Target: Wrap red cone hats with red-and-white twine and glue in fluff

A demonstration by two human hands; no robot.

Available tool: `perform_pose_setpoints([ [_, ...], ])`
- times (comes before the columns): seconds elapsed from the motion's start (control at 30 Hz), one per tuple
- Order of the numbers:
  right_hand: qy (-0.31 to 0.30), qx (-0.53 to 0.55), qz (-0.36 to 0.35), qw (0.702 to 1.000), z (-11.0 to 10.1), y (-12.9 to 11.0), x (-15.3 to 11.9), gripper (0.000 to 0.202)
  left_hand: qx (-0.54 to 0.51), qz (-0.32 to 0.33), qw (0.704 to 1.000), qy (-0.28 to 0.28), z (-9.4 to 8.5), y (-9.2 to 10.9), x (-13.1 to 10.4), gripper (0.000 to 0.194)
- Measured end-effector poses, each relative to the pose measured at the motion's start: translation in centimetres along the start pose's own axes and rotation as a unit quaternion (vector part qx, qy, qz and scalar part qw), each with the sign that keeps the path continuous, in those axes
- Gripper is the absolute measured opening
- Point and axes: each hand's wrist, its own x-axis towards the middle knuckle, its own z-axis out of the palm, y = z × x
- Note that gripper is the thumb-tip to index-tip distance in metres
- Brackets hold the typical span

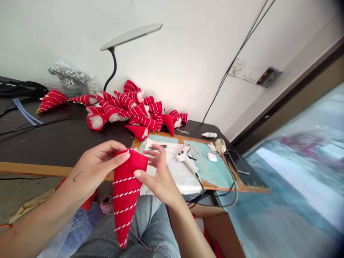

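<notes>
"Two hands on that red fabric cone (125,197)?"

"Yes. Left hand (98,161) pinches its upper rim between thumb and fingers; right hand (161,179) is half open, thumb against the side, fingers loosely curled."

"Arms?"

"Both forearms slant inward from below, the left one flatter."

"And the cone?"

"Tip down, wide end up, long axis nearly upright (white twine (125,196) striping it), above the jeans (156,229)."

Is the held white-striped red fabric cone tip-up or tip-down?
Tip-down. The cone narrows downward; left hand and right hand are at its wide end.
</notes>
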Motion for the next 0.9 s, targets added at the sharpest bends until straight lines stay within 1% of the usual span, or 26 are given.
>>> perform_pose_setpoints([
  [0.03,-0.034,0.048,0.043,0.997,0.3,0.1,-0.1,0.088,-0.018,-0.032,0.999,-0.009,0.1,0.2,-0.2,0.035],
  [0.07,-0.055,0.091,0.075,0.991,0.5,0.4,-0.3,0.088,-0.032,-0.058,0.998,-0.02,0.2,0.3,-0.4,0.037],
  [0.1,-0.064,0.126,0.097,0.985,0.6,0.8,-0.5,0.086,-0.046,-0.075,0.996,-0.031,0.2,0.2,-0.6,0.039],
  [0.17,-0.049,0.164,0.113,0.979,0.7,1.8,-0.7,0.083,-0.066,-0.089,0.992,-0.058,0.0,-0.1,-0.7,0.043],
  [0.23,-0.02,0.173,0.117,0.978,0.6,3.0,-0.9,0.081,-0.073,-0.084,0.991,-0.077,-0.2,-0.7,-0.8,0.044],
  [0.3,0.003,0.176,0.118,0.977,0.6,4.2,-1.0,0.08,-0.064,-0.079,0.992,-0.081,-0.3,-1.5,-0.9,0.043],
  [0.37,0.016,0.17,0.115,0.978,0.6,4.9,-1.1,0.077,-0.048,-0.088,0.991,-0.087,-0.4,-2.2,-1.0,0.041],
  [0.43,0.012,0.148,0.113,0.982,0.5,5.1,-1.3,0.076,-0.044,-0.101,0.989,-0.1,-0.4,-3.0,-1.1,0.04],
  [0.5,-0.002,0.095,0.101,0.99,0.0,4.8,-1.3,0.074,-0.053,-0.107,0.988,-0.102,-0.4,-3.6,-1.1,0.041],
  [0.53,-0.001,0.046,0.083,0.996,-0.6,4.7,-1.3,0.072,-0.058,-0.106,0.988,-0.093,-0.4,-3.9,-1.0,0.041],
  [0.57,0.015,-0.027,0.052,0.998,-1.4,4.6,-1.3,0.068,-0.061,-0.105,0.989,-0.082,-0.4,-4.1,-1.0,0.041],
  [0.6,0.048,-0.121,0.013,0.991,-2.5,4.7,-1.2,0.063,-0.064,-0.105,0.99,-0.068,-0.4,-4.3,-0.8,0.041],
  [0.63,0.095,-0.229,-0.026,0.968,-3.9,5.0,-1.0,0.058,-0.068,-0.105,0.991,-0.052,-0.4,-4.4,-0.7,0.041],
  [0.67,0.145,-0.341,-0.057,0.927,-5.5,5.4,-0.7,0.055,-0.073,-0.105,0.991,-0.035,-0.4,-4.4,-0.6,0.041],
  [0.7,0.191,-0.442,-0.066,0.874,-7.2,6.0,-0.5,0.057,-0.08,-0.106,0.991,-0.019,-0.3,-4.4,-0.4,0.041],
  [0.73,0.217,-0.52,-0.048,0.825,-8.9,6.8,-0.2,0.063,-0.088,-0.109,0.99,-0.005,-0.3,-4.4,-0.3,0.042],
  [0.77,0.222,-0.579,-0.019,0.784,-10.5,7.6,0.1,0.068,-0.095,-0.115,0.989,0.005,-0.2,-4.3,-0.1,0.043],
  [0.8,0.21,-0.621,0.011,0.755,-11.9,8.4,0.4,0.071,-0.102,-0.124,0.987,0.011,0.0,-4.3,0.0,0.044],
  [0.83,0.19,-0.648,0.034,0.737,-13.1,9.1,0.7,0.072,-0.106,-0.136,0.985,0.014,0.1,-4.3,0.0,0.046],
  [0.87,0.172,-0.663,0.049,0.727,-13.9,9.7,1.0,0.07,-0.111,-0.149,0.982,0.019,0.3,-4.3,0.1,0.047],
  [0.9,0.159,-0.67,0.056,0.723,-14.4,10.2,1.2,0.067,-0.116,-0.163,0.98,0.024,0.5,-4.4,0.1,0.049],
])
